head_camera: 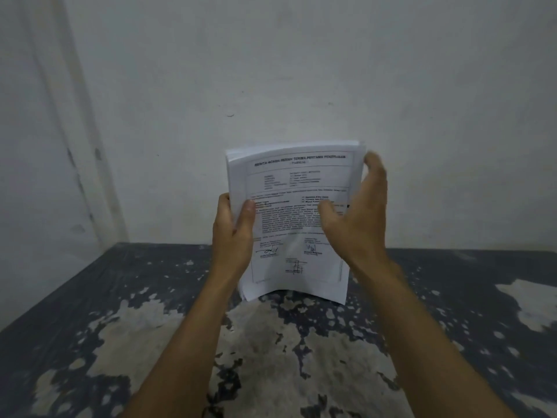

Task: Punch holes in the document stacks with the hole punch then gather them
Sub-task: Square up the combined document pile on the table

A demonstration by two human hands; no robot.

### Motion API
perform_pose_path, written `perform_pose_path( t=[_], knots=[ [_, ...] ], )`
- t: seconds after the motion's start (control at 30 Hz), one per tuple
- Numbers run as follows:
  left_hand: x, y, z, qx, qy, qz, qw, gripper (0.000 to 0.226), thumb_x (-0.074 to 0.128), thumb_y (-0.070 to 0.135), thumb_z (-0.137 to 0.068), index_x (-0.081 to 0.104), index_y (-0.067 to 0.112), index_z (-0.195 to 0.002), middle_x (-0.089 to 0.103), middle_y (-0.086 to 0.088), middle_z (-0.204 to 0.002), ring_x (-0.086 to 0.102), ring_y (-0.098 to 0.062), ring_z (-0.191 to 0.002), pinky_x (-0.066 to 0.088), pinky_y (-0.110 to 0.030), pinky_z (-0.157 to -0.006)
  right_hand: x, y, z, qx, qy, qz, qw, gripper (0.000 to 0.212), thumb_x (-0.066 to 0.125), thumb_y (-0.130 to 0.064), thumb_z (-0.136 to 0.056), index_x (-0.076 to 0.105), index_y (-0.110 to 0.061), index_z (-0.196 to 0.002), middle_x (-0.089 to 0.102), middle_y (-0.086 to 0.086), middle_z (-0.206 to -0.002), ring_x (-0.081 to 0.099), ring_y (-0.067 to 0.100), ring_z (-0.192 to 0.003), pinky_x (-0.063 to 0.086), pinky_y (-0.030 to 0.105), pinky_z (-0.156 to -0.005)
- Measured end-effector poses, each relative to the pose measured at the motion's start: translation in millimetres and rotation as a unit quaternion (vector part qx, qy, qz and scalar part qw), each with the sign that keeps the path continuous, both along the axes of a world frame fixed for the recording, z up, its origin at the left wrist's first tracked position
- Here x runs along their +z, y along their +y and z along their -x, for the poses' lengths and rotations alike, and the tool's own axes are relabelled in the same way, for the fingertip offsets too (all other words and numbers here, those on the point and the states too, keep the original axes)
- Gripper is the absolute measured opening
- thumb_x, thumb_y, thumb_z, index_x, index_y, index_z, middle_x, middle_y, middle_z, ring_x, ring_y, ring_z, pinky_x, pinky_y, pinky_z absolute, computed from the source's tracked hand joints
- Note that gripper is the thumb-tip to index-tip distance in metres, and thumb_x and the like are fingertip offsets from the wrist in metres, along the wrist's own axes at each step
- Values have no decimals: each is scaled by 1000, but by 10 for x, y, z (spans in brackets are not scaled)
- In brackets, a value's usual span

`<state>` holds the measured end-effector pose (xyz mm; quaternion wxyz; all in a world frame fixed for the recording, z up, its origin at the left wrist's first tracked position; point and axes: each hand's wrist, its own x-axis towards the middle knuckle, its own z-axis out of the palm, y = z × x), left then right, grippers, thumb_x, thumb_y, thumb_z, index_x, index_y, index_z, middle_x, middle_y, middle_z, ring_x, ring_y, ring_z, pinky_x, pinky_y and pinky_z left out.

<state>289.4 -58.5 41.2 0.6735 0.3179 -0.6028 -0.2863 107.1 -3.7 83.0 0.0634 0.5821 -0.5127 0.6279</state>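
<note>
My left hand [233,233] grips the document stack [294,224] at its left edge, thumb across the front page, holding it upright at centre frame above the counter [120,312]. My right hand [358,212] is spread loose against the right edge, fingers straight and blurred. The sheets are white, thin, bowed at the bottom. The print is too soft to read. The counter's grey paint is flaking.

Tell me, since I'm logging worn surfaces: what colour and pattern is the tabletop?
Dark grey tabletop with pale patches, seen in the head view.
</note>
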Motion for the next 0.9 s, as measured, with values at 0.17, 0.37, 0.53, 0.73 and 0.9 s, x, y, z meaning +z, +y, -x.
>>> perform_pose_path(
  t=[0.17, 0.37, 0.53, 0.73, 0.9],
  knots=[
    [0, -21, -62, 3, 7, -1, 1000, 11, 52, 36, -100, 53, 29, -108, 68, 19, -100, 68, -2, -90, 55, -16, -67, 587, 33, -338, -140, 246, 74, 956, 92, 55, -20, -67, 23, 0, -151, 15, 15, -162, 5, 28, -152, 4, 54, -120],
    [-14, -33, -79, 6, -5, 3, 1000, 7, 48, 35, -102, 51, 36, -108, 66, 24, -99, 66, 1, -88, 52, -13, -64, 759, -21, -637, -102, 434, -132, 885, 71, 54, -40, -77, 39, -11, -140, 50, 7, -138, 40, 24, -134, 2, 50, -122],
    [-11, -30, -72, 5, -7, 8, 1000, 9, 48, 41, -100, 51, 35, -107, 66, 22, -96, 67, 1, -84, 52, -13, -61, 818, 25, -660, -144, 443, -77, 882, 82, 62, -38, -75, 33, -6, -144, 41, 10, -145, 32, 25, -141, -2, 51, -122],
    [-11, -25, -64, 0, -8, 8, 1000, 11, 51, 39, -99, 51, 33, -109, 67, 23, -95, 67, 0, -84, 52, -13, -61, 785, 11, -693, -115, 459, -95, 876, 97, 66, -44, -74, 20, -5, -150, 28, 12, -155, 18, 27, -148, -2, 52, -121],
    [-5, -16, -52, 6, -14, 1, 1000, 14, 50, 38, -100, 51, 32, -112, 66, 24, -92, 67, 1, -81, 52, -13, -59, 722, -10, -678, -48, 462, -99, 880, 82, 61, -41, -75, 31, -11, -146, 40, 5, -148, 30, 21, -142, -2, 47, -123]
  ],
)
